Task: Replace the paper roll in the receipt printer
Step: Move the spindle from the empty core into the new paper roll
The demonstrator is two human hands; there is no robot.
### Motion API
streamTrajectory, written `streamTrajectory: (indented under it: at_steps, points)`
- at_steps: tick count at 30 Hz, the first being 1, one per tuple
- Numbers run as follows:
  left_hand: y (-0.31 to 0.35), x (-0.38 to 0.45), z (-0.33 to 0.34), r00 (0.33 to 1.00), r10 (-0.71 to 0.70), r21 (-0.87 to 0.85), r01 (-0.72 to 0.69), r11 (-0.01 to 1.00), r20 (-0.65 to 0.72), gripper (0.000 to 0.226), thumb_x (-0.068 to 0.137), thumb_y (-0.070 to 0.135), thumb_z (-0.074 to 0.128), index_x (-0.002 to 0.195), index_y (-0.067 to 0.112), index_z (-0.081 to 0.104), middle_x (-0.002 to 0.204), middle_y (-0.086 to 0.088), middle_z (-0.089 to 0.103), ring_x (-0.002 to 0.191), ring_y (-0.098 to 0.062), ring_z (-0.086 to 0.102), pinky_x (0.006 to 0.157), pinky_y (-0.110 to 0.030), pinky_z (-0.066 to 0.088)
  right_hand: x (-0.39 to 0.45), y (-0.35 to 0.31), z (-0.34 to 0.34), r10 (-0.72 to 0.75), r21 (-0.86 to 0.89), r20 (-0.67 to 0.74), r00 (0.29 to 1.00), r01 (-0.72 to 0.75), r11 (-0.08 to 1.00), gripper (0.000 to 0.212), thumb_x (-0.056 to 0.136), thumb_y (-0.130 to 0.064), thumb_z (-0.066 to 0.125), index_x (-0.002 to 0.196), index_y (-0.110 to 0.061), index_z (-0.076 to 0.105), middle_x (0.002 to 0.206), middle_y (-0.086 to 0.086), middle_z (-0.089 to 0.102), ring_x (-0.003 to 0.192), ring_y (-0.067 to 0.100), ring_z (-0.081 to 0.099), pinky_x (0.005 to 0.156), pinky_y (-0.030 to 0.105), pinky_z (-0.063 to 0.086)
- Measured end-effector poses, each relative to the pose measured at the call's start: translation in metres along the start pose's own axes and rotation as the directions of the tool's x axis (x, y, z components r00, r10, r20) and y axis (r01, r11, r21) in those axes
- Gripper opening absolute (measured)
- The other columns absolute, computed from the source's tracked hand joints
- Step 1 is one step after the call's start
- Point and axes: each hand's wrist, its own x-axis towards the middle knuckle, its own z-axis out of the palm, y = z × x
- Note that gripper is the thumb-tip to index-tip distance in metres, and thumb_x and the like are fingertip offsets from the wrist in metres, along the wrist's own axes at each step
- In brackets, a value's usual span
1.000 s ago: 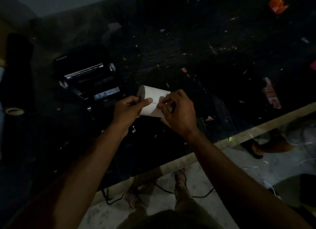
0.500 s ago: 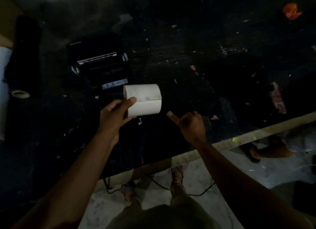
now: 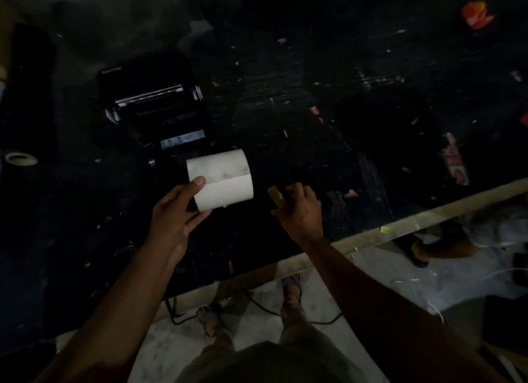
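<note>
- Nearest me: the wooden table edge point(image 3: 368, 239) runs across the frame, with cables on the floor beneath it.
- My right hand point(image 3: 300, 208) hovers just above the dark tabletop point(image 3: 285, 97), fingers curled in and pinching a small tan strip point(image 3: 275, 194), in my judgement a peeled sealing tab. It is apart from the roll.
- My left hand point(image 3: 174, 214) holds the paper roll point(image 3: 221, 179) by its left end, thumb pressed on top and the other fingers cupped underneath. The roll is lifted clear, just near of the printer.
- Beyond it, the receipt printer point(image 3: 160, 108) sits with its lid open; the light is too poor to say whether the bay is empty.
- Risk: held at one end only, the roll could slip or unwind if the loose leading edge drops free.
- Risk: seated the wrong way round, the paper would not feed or print.
- Risk: the strip, if dropped near the bay, could jam the mechanism.
</note>
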Motion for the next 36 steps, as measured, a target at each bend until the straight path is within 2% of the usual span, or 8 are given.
streamTrajectory:
  at_steps: [5, 11, 13, 16, 19, 24, 33, 36]
  points:
    - [-0.005, 0.0, -0.005, 0.999, -0.035, -0.029, 0.035, 0.999, 0.006, 0.023, 0.063, 0.049, 0.089, 0.081, 0.035, 0.084, 0.102, 0.003, 0.081, 0.098, -0.016, 0.076, 0.079, -0.031, 0.062, 0.014, 0.037, -0.027, 0.113, -0.03, -0.261, 0.959, -0.125, 0.992, 0.037, 0.087, -0.04, 0.068, 0.115, -0.016, 0.061, 0.116, 0.013, 0.06, 0.111, 0.035, 0.057, 0.091, 0.048, 0.044]
    - [-0.009, 0.002, -0.008, 0.997, -0.074, -0.089, 0.074, 0.993, 0.003, 0.037, 0.061, 0.047, 0.09, 0.093, 0.029, 0.083, 0.106, -0.001, 0.08, 0.097, -0.019, 0.077, 0.078, -0.033, 0.063, 0.031, 0.068, -0.039, 0.25, -0.179, -0.079, 0.965, -0.261, 0.949, 0.036, 0.088, -0.033, 0.068, 0.119, -0.016, 0.066, 0.126, 0.015, 0.059, 0.122, 0.037, 0.052, 0.099, 0.052, 0.045]
    - [-0.01, 0.004, -0.01, 0.997, -0.078, -0.104, 0.079, 0.991, 0.008, 0.042, 0.061, 0.046, 0.09, 0.098, 0.028, 0.082, 0.108, -0.002, 0.08, 0.099, -0.02, 0.077, 0.079, -0.034, 0.062, 0.032, 0.068, -0.041, 0.234, -0.092, -0.115, 0.965, -0.245, 0.965, 0.033, 0.089, -0.029, 0.069, 0.118, -0.014, 0.066, 0.123, 0.014, 0.064, 0.119, 0.034, 0.058, 0.097, 0.045, 0.049]
    - [-0.012, 0.006, -0.012, 0.995, -0.096, -0.145, 0.097, 0.985, 0.017, 0.054, 0.063, 0.044, 0.09, 0.111, 0.025, 0.076, 0.109, -0.003, 0.08, 0.101, -0.021, 0.076, 0.08, -0.036, 0.062, 0.032, 0.054, -0.054, 0.28, 0.31, -0.142, 0.949, -0.226, 0.924, 0.027, 0.088, -0.014, 0.074, 0.114, -0.008, 0.067, 0.11, 0.014, 0.072, 0.103, 0.029, 0.07, 0.088, 0.035, 0.056]
    - [-0.013, 0.006, -0.015, 0.993, -0.112, -0.197, 0.119, 0.973, 0.044, 0.046, 0.064, 0.043, 0.089, 0.105, 0.026, 0.08, 0.106, -0.002, 0.081, 0.102, -0.022, 0.076, 0.078, -0.036, 0.063, 0.024, 0.018, -0.074, 0.172, 0.644, -0.078, 0.982, -0.082, 0.76, 0.024, 0.088, -0.002, 0.073, 0.11, 0.002, 0.068, 0.099, 0.021, 0.075, 0.086, 0.028, 0.075, 0.079, 0.042, 0.062]
    - [-0.012, 0.003, -0.019, 0.989, -0.124, -0.253, 0.141, 0.957, 0.082, 0.081, 0.052, 0.048, 0.096, 0.124, 0.022, 0.068, 0.111, -0.003, 0.08, 0.107, -0.024, 0.074, 0.08, -0.037, 0.062, -0.007, -0.036, -0.1, -0.088, 0.772, -0.023, 0.996, 0.073, 0.632, 0.025, 0.085, -0.006, 0.076, 0.11, -0.004, 0.072, 0.09, 0.011, 0.078, 0.079, 0.021, 0.076, 0.073, 0.024, 0.059]
    - [-0.002, -0.001, -0.041, 0.989, -0.099, -0.22, 0.12, 0.968, 0.106, 0.05, 0.076, 0.038, 0.081, 0.121, 0.02, 0.068, 0.116, -0.006, 0.078, 0.106, -0.024, 0.075, 0.078, -0.037, 0.063, -0.011, -0.061, -0.12, -0.27, 0.7, 0.11, 0.957, 0.118, 0.704, 0.027, 0.083, -0.012, 0.079, 0.107, -0.024, 0.077, 0.096, 0.002, 0.079, 0.083, 0.018, 0.077, 0.075, 0.023, 0.058]
    - [0.001, -0.003, -0.048, 0.99, -0.079, -0.178, 0.099, 0.979, 0.115, 0.043, 0.082, 0.037, 0.072, 0.122, 0.02, 0.068, 0.118, -0.007, 0.077, 0.105, -0.023, 0.075, 0.076, -0.036, 0.063, 0.0, -0.073, -0.122, -0.36, 0.677, 0.171, 0.917, 0.156, 0.719, 0.029, 0.087, -0.003, 0.074, 0.113, -0.015, 0.076, 0.105, 0.005, 0.073, 0.091, 0.017, 0.075, 0.083, 0.025, 0.058]
